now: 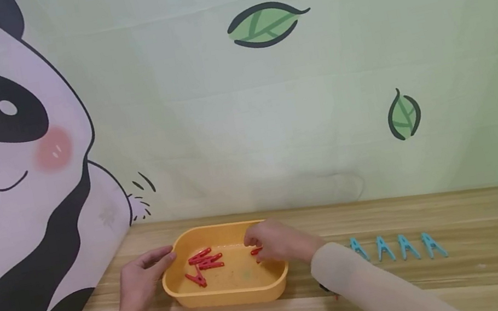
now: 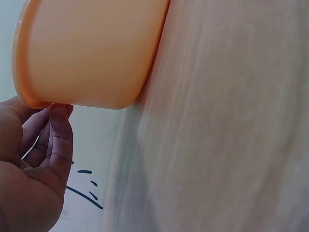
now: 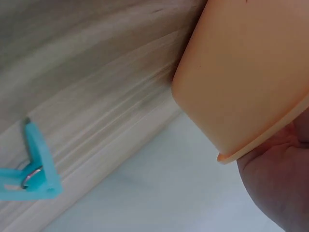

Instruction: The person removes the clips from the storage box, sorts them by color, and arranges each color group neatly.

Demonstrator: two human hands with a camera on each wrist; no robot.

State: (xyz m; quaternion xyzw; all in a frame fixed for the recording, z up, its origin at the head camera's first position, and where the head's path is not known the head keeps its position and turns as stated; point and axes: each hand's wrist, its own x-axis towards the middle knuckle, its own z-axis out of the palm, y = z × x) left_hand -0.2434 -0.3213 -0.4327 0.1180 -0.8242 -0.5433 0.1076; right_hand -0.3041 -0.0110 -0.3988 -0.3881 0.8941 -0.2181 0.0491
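Note:
An orange-yellow plastic basin [image 1: 231, 296] stands on the table with red clothespins [image 1: 210, 263] lying in its left half. My left hand [image 1: 138, 280] holds the basin's left rim; in the left wrist view its thumb and fingers [image 2: 60, 140] meet at that rim. Over the basin's right side, my right hand [image 1: 281, 241] reaches in with curled fingers and grips a red clothespin [image 1: 256, 251], partly hidden by the hand. In the right wrist view the basin wall [image 3: 241, 77] hides the fingertips.
Several light-blue clothespins [image 1: 406, 247] lie in a row on the wooden table [image 1: 495, 245], right of the basin; the right forearm partly covers the nearest. One blue clothespin [image 3: 41, 169] shows in the right wrist view. Behind the table hangs a panda-print backdrop [image 1: 204, 130].

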